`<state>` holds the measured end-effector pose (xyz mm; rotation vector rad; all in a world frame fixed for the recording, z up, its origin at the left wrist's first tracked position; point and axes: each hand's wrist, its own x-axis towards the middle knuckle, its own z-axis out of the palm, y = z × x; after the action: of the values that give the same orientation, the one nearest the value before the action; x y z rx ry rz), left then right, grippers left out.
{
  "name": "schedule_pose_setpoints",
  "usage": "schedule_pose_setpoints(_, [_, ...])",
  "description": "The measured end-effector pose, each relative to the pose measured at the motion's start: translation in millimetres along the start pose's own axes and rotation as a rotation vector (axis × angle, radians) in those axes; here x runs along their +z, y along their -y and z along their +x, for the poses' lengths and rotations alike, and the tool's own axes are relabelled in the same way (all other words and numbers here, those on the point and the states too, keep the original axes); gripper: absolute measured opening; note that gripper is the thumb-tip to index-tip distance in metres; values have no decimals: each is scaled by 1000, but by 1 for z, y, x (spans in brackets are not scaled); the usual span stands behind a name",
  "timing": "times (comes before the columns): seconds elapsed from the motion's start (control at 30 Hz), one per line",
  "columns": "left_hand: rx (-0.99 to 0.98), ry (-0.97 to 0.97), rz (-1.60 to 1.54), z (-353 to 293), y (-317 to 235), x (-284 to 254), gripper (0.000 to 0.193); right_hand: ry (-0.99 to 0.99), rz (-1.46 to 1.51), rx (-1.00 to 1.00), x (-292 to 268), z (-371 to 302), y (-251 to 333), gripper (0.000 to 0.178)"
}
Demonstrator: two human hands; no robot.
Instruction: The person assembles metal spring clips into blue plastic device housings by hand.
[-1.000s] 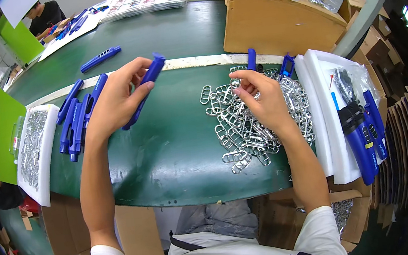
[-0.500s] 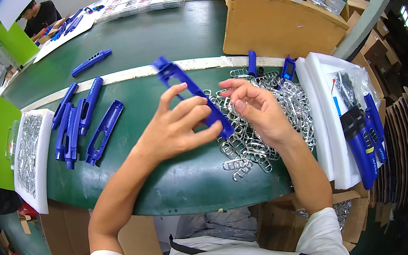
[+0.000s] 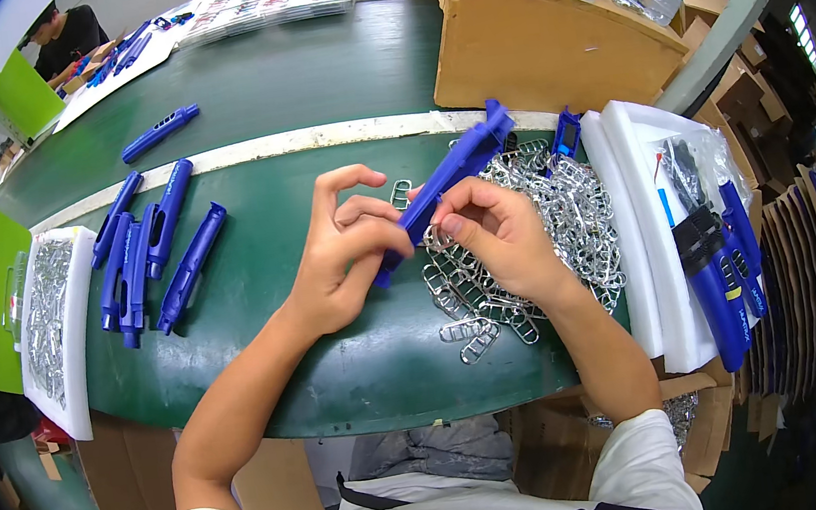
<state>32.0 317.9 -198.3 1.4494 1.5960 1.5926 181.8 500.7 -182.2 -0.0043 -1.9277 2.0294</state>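
A long blue plastic housing (image 3: 454,169) slants up to the right between my hands, its far end over the pile. My left hand (image 3: 337,253) grips its lower end between thumb and fingers. At the middle of the housing, my right hand (image 3: 505,236) has thumb and forefinger pinched together against its edge. Whatever is between those fingertips is too small to make out. Under and beside my right hand spreads a heap of shiny metal wire clips (image 3: 574,211). Another blue housing (image 3: 566,133) sits at the heap's far edge.
Several blue housings (image 3: 132,276) lie at left, beside a white foam tray (image 3: 84,322) of metal pieces. One blue piece (image 3: 161,133) rests beyond the white strip. At right stand a foam box (image 3: 653,328) with blue tools and a wooden box (image 3: 545,43). A person (image 3: 77,41) works far left.
The held housing has swung from leaning left to leaning right. My right hand has come down and closed its fingertips against it. One housing at left appears rolled onto its side.
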Motion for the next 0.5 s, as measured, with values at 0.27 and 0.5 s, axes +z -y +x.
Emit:
schedule_pose_setpoints(0.27, [-145, 39, -205, 2, -8, 17, 56, -81, -447, -139, 9, -1, -1, 8])
schedule_pose_setpoints(0.5, [-497, 99, -326, 2, -15, 5, 38, -235, -246, 72, 9, -6, 17, 11])
